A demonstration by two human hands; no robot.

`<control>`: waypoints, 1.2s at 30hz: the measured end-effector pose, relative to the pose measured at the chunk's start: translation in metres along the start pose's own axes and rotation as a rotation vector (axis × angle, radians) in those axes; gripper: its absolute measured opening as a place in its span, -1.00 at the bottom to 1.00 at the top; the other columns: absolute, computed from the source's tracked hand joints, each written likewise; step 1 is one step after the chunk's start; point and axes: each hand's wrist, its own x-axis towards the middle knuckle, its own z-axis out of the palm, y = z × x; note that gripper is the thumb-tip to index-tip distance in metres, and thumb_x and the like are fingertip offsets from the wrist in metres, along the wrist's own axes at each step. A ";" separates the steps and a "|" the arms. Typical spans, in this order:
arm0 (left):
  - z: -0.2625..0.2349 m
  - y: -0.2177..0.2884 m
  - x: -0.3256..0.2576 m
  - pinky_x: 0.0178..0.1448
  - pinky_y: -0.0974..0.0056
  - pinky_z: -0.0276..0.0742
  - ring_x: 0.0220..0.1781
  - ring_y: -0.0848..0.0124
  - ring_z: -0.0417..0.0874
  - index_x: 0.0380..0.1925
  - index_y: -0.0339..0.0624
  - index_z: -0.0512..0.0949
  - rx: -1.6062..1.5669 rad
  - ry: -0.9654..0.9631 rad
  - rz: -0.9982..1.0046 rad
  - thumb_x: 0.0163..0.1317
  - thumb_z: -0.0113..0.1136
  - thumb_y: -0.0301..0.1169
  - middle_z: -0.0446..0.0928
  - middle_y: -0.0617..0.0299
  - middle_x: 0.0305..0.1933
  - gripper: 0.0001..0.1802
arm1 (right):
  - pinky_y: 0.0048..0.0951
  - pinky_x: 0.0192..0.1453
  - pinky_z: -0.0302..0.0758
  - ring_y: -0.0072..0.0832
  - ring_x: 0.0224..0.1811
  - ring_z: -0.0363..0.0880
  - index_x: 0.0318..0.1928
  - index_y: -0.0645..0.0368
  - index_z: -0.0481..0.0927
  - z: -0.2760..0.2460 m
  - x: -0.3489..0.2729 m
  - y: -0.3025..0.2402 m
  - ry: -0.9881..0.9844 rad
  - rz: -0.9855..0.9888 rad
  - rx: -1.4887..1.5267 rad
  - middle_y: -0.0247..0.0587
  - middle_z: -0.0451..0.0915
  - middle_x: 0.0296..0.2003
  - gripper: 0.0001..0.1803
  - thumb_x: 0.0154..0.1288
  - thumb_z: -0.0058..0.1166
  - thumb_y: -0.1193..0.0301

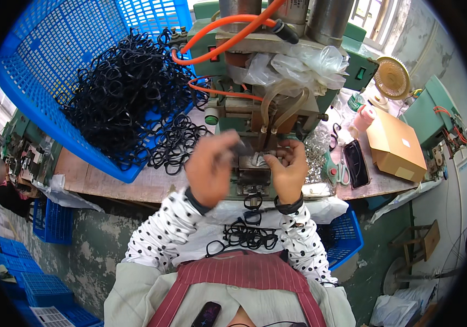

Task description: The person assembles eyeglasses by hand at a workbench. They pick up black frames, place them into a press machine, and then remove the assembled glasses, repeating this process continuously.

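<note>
My left hand (210, 170) is lifted beside the press, its fingers smeared by motion. A dark blur shows at its fingertips, too unclear to name. My right hand (289, 170) is at the small metal fixture (256, 161) under the press head, thumb against its edge and fingers curled. What those fingers hold, if anything, is hidden. Black eyeglass frames (250, 237) lie in a loose group on the white cloth over my lap, just below the fixture. The green press (239, 122) stands straight ahead, with brown tubes reaching down to the fixture.
At the left a tilted blue basket (42, 114) holds a tangled heap of black frames (119, 92), some spilling onto the table. Right of the press lie metal shavings (316, 158), scissors (343, 173), a phone (357, 163) and a cardboard box (397, 146). Orange hoses (225, 22) cross above.
</note>
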 end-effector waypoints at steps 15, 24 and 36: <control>0.027 -0.014 -0.041 0.20 0.03 0.47 0.04 0.21 0.63 0.05 -0.19 0.54 0.012 -0.495 0.521 0.04 0.20 -0.62 0.59 0.12 0.09 -0.52 | -0.32 -0.14 0.49 -0.30 -0.25 0.57 -0.13 0.17 0.59 -0.034 0.025 0.041 0.245 -0.284 -0.445 -0.21 0.61 -0.35 -0.65 0.01 0.34 0.48; 0.029 -0.023 -0.038 0.20 0.06 0.47 0.01 0.21 0.59 0.06 -0.17 0.53 0.005 -0.507 0.556 0.01 0.15 -0.61 0.57 0.18 0.10 -0.50 | -0.16 -0.25 0.53 -0.16 -0.29 0.64 -0.25 0.03 0.64 -0.139 0.018 0.092 0.080 -0.073 -1.208 -0.18 0.65 -0.36 -0.76 0.07 0.32 0.26; 0.002 -0.023 -0.023 0.19 0.07 0.40 0.12 0.25 0.56 0.11 -0.06 0.51 0.227 -0.558 0.739 0.33 0.05 0.08 0.50 0.22 0.20 -0.46 | -0.31 -0.21 0.52 -0.22 -0.31 0.65 -0.27 0.16 0.64 -0.121 0.019 0.110 0.242 -0.139 -0.723 -0.13 0.67 -0.36 -0.91 0.24 0.17 0.44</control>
